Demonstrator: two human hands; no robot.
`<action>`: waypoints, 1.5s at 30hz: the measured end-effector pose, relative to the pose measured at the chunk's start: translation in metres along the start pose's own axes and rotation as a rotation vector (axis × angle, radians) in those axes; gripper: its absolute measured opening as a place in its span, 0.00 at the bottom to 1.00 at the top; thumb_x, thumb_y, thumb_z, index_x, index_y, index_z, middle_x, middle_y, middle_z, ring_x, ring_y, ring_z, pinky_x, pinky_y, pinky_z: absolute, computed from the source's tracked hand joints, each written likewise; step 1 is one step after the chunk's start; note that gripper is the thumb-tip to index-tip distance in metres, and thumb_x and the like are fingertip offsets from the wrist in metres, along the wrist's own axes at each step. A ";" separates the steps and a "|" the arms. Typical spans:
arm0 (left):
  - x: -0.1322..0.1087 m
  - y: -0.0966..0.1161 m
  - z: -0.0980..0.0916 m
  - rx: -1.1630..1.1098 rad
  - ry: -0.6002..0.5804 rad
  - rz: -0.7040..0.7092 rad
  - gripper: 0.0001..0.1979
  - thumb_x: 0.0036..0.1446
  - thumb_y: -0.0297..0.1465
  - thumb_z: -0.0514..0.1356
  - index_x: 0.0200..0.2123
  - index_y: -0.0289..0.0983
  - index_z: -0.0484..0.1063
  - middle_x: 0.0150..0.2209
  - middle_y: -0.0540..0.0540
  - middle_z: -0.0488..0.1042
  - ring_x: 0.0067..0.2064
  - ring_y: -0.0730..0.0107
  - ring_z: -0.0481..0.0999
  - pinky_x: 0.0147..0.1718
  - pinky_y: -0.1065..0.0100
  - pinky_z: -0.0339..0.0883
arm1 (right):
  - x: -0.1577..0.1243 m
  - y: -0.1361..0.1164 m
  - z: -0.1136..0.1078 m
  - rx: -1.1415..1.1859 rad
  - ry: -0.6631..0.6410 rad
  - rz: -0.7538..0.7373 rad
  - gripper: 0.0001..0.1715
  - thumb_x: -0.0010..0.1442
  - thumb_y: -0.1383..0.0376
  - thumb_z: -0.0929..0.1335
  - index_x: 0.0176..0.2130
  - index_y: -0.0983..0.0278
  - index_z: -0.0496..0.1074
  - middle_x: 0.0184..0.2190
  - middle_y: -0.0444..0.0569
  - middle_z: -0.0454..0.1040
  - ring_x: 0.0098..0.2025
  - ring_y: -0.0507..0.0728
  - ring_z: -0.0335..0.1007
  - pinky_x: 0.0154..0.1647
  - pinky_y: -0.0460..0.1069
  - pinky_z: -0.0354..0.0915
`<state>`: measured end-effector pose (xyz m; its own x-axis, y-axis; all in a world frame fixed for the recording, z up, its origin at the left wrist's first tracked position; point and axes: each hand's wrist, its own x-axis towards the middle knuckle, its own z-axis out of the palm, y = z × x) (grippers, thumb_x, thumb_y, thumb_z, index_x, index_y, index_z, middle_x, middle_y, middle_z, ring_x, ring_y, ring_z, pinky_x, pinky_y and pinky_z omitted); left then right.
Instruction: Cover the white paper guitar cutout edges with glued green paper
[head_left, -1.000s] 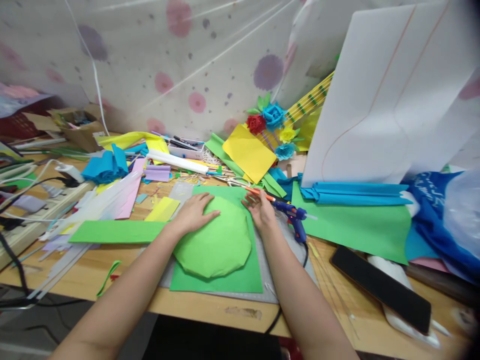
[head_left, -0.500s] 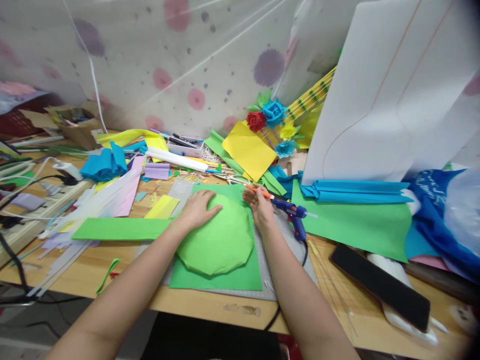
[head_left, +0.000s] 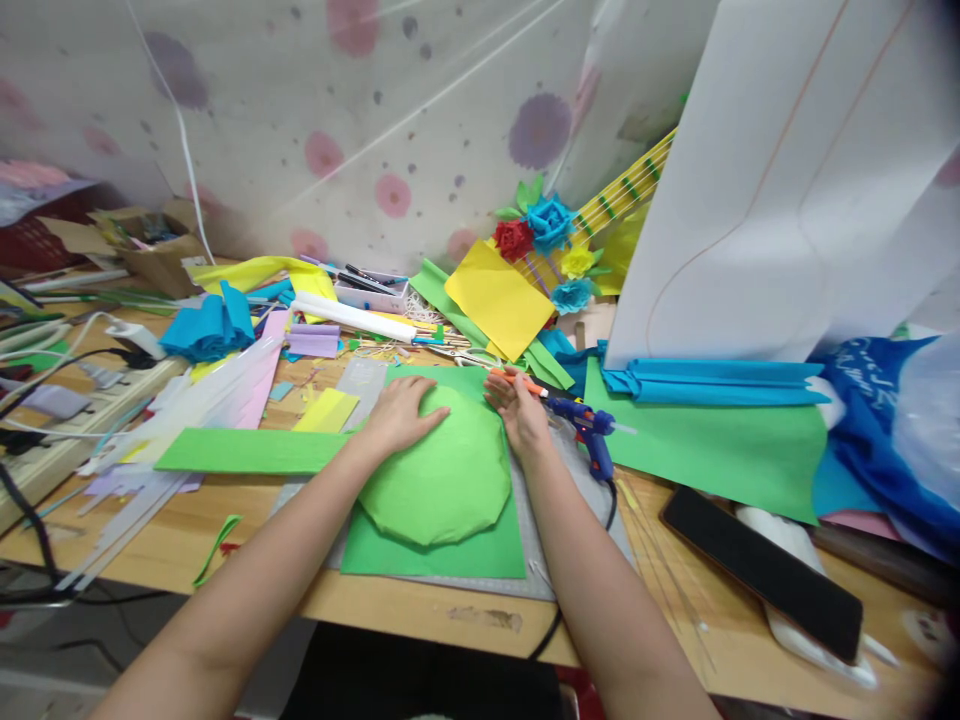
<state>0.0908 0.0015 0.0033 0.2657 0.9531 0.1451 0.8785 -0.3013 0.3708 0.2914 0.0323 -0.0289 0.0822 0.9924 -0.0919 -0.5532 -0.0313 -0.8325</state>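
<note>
A light green, paper-covered rounded shape (head_left: 442,480) with a long flat green strip (head_left: 247,452) extending left lies on a darker green sheet (head_left: 480,562). My left hand (head_left: 401,415) rests on the rounded shape's upper left, fingers spread. At its right edge, my right hand (head_left: 521,415) is turned on its side with an orange pen (head_left: 529,384) held in its curled fingers. Just right of that hand lies a blue glue gun (head_left: 591,428). A grey mat (head_left: 544,585) shows beneath the green sheet.
A black phone (head_left: 761,570) lies at the right. Glue sticks (head_left: 165,450) and a power strip (head_left: 142,390) are on the left. Scissors (head_left: 472,358), a yellow sheet (head_left: 501,300) and paper flowers (head_left: 551,225) sit behind. A white board (head_left: 739,190) leans at the right back.
The rounded green shape and its strip have shifted slightly right and up under my left hand. My right hand stays beside the edge with the pen.
</note>
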 end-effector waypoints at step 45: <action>-0.001 0.002 0.004 -0.006 -0.024 0.002 0.27 0.57 0.45 0.52 0.53 0.32 0.64 0.52 0.37 0.66 0.56 0.54 0.64 0.55 0.54 0.57 | 0.001 0.008 -0.016 -0.902 -0.068 -0.431 0.22 0.60 0.54 0.56 0.41 0.61 0.72 0.44 0.51 0.73 0.49 0.59 0.65 0.54 0.58 0.57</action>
<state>0.0933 -0.0002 0.0004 0.2766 0.9529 0.1242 0.8757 -0.3032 0.3757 0.3007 0.0311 -0.0443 0.0642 0.9443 0.3228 0.3506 0.2815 -0.8932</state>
